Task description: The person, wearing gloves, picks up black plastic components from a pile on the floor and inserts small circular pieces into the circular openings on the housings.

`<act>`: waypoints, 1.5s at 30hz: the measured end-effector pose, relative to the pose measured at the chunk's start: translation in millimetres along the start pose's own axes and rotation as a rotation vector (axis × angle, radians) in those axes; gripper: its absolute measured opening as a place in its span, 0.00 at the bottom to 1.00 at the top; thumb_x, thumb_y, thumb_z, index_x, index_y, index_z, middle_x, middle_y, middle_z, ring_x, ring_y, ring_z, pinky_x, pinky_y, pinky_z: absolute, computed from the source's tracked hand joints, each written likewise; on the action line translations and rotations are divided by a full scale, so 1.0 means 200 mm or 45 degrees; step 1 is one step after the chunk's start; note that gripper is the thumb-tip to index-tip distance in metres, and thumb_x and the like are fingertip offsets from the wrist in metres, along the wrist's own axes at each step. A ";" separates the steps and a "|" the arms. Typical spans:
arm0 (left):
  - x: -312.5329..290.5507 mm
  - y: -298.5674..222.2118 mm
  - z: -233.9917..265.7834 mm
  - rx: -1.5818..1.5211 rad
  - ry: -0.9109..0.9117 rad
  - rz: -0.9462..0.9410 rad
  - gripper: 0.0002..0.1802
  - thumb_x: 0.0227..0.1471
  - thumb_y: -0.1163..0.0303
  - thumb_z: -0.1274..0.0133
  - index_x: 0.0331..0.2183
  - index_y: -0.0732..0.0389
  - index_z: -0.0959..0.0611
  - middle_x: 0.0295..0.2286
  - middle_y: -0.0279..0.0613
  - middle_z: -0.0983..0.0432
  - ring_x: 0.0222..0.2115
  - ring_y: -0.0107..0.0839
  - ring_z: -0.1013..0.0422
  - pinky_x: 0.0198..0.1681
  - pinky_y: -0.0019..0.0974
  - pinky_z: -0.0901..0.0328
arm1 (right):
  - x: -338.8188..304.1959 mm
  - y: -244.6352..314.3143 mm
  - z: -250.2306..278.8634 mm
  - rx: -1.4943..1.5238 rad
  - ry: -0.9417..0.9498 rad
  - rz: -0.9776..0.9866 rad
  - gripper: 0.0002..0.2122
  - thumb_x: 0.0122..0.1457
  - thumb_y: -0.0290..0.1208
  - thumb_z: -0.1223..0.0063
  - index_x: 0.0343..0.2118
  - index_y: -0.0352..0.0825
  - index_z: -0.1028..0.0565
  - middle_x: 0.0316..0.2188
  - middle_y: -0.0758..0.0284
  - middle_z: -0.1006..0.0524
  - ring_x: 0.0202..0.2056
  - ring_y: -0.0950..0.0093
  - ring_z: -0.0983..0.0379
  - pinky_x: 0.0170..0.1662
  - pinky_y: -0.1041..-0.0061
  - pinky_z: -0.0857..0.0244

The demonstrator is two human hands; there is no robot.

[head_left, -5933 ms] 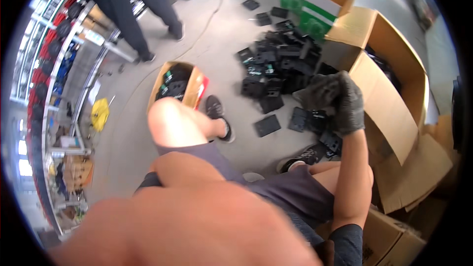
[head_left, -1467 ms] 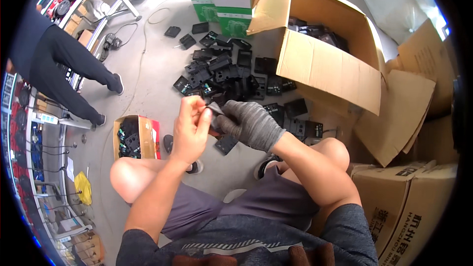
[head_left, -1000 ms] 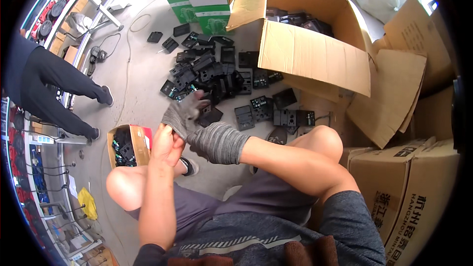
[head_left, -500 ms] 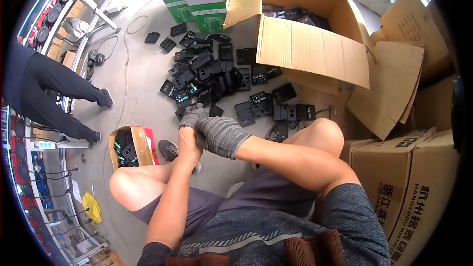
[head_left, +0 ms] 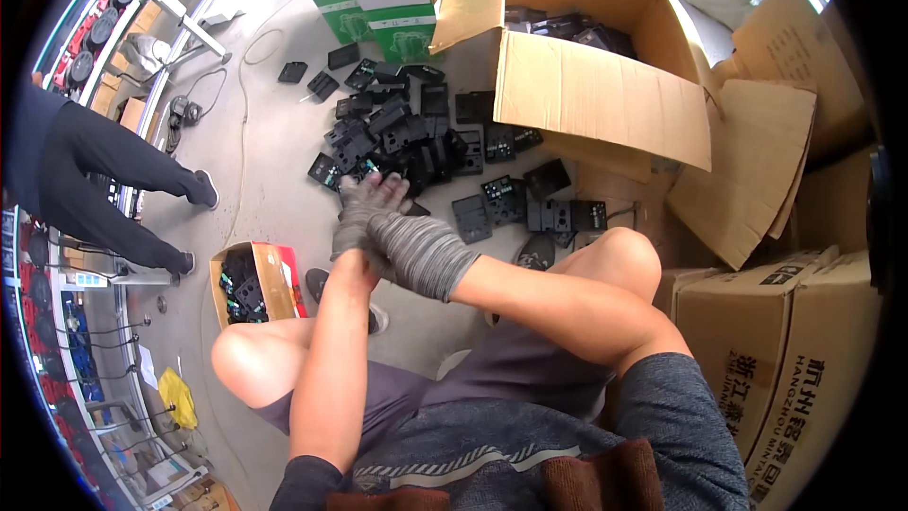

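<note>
Both my hands wear grey knitted work gloves and meet in front of my knees. My left hand [head_left: 371,199] points away from me, its fingers stretched out and somewhat apart, holding nothing. Against its wrist and palm side lies my right hand [head_left: 416,251], closed on the left hand's glove [head_left: 350,238] near the cuff; the right fingertips are mostly hidden. Just beyond my hands lies a heap of black plastic cases [head_left: 407,128], some showing green circuit parts.
An open cardboard carton [head_left: 601,99] with black pieces stands ahead right, beside green-and-white boxes [head_left: 395,33]. A small box [head_left: 274,279] of black parts sits by my left knee. Stacked cartons [head_left: 733,322] are at right. Another person's legs [head_left: 113,170] stand at left, near shelving.
My left hand has pushed forward and its fingers have straightened and spread. Its glove now reaches down to the wrist, where bare skin showed before. The right hand stays alongside it.
</note>
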State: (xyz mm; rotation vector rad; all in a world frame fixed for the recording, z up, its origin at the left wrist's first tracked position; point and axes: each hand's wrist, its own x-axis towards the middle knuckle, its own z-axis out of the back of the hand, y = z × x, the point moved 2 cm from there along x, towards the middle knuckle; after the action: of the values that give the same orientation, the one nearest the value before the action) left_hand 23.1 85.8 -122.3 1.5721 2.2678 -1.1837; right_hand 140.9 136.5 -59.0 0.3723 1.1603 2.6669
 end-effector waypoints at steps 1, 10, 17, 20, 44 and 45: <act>-0.05 0.00 -0.03 -0.044 0.076 -0.121 0.39 0.65 0.42 0.57 0.62 0.63 0.42 0.59 0.52 0.36 0.64 0.46 0.43 0.69 0.50 0.49 | -0.01 0.02 0.05 0.046 -0.035 0.045 0.13 0.56 0.37 0.44 0.38 0.32 0.24 0.27 0.51 0.21 0.28 0.52 0.22 0.32 0.57 0.27; 0.02 0.01 0.13 -0.009 0.090 -0.406 0.32 0.66 0.49 0.55 0.60 0.62 0.37 0.57 0.51 0.34 0.63 0.51 0.41 0.68 0.54 0.47 | 0.01 0.01 -0.02 -0.195 0.391 -0.080 0.12 0.50 0.36 0.40 0.33 0.32 0.21 0.26 0.52 0.20 0.29 0.53 0.21 0.34 0.57 0.27; -0.10 0.11 0.06 -0.233 0.468 0.075 0.42 0.59 0.33 0.55 0.59 0.58 0.33 0.57 0.49 0.33 0.57 0.51 0.33 0.60 0.63 0.39 | -0.08 0.02 -0.09 0.235 0.392 0.068 0.14 0.51 0.40 0.41 0.30 0.32 0.23 0.24 0.52 0.22 0.28 0.50 0.24 0.33 0.55 0.31; -0.07 0.19 0.11 0.267 -0.126 0.003 0.38 0.58 0.38 0.48 0.54 0.61 0.28 0.50 0.50 0.27 0.51 0.48 0.28 0.55 0.58 0.32 | -0.12 0.01 -0.17 0.161 0.482 0.048 0.13 0.53 0.39 0.42 0.30 0.32 0.23 0.23 0.52 0.23 0.26 0.50 0.24 0.32 0.55 0.31; 0.00 0.17 0.10 0.791 -0.584 0.005 0.36 0.62 0.39 0.58 0.58 0.60 0.31 0.53 0.51 0.29 0.58 0.48 0.34 0.66 0.58 0.45 | -0.06 0.04 -0.11 0.226 0.411 -0.185 0.19 0.51 0.34 0.42 0.43 0.25 0.23 0.29 0.48 0.20 0.35 0.51 0.21 0.42 0.60 0.27; -0.01 0.14 0.08 0.255 -0.477 -0.052 0.35 0.63 0.38 0.61 0.53 0.61 0.28 0.49 0.51 0.27 0.55 0.50 0.32 0.62 0.65 0.43 | -0.09 0.04 -0.10 0.083 0.249 -0.106 0.16 0.51 0.31 0.41 0.40 0.27 0.22 0.29 0.47 0.20 0.35 0.52 0.20 0.39 0.60 0.26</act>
State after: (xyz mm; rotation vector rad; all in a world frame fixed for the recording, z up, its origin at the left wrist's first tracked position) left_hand 42.5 78.0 -146.4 1.2343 1.9985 -1.6043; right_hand 151.8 113.0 -68.6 0.0717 1.2900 2.6449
